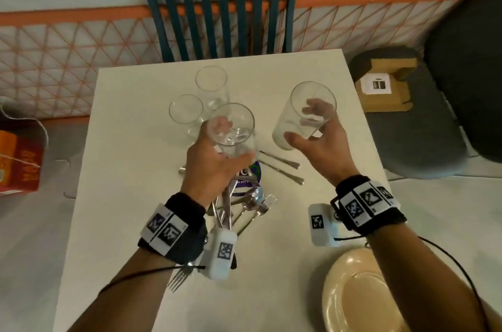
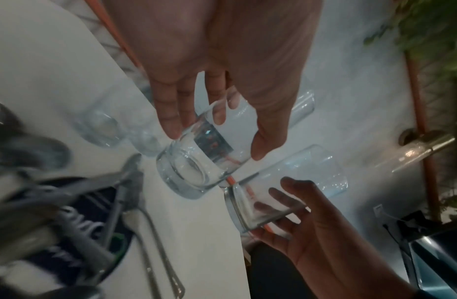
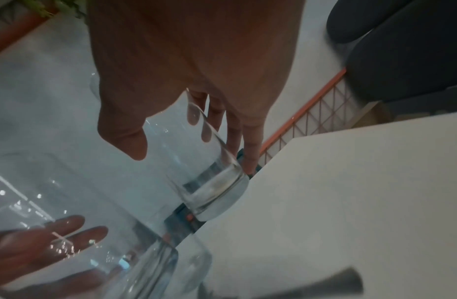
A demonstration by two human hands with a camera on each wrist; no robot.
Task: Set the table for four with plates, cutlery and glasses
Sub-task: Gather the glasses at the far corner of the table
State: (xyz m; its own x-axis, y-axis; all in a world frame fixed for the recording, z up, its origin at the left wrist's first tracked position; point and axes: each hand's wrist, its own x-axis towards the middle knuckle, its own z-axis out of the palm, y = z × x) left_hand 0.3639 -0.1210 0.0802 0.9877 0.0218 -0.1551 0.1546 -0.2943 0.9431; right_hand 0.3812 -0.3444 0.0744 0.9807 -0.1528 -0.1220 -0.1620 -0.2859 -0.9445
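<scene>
Both hands are carrying tumblers above the table (image 1: 122,114). The left hand (image 1: 214,166) is wrapping one glass (image 1: 233,128) near centre; the right hand (image 1: 320,144) is gripping another (image 1: 304,117) at 2 o'clock, tilted. Smooth glass is probably slick, rigid and breakable, so I'd be gripping mid-wall, not the rim. Two more glasses (image 1: 198,98) are waiting at 12.
</scene>
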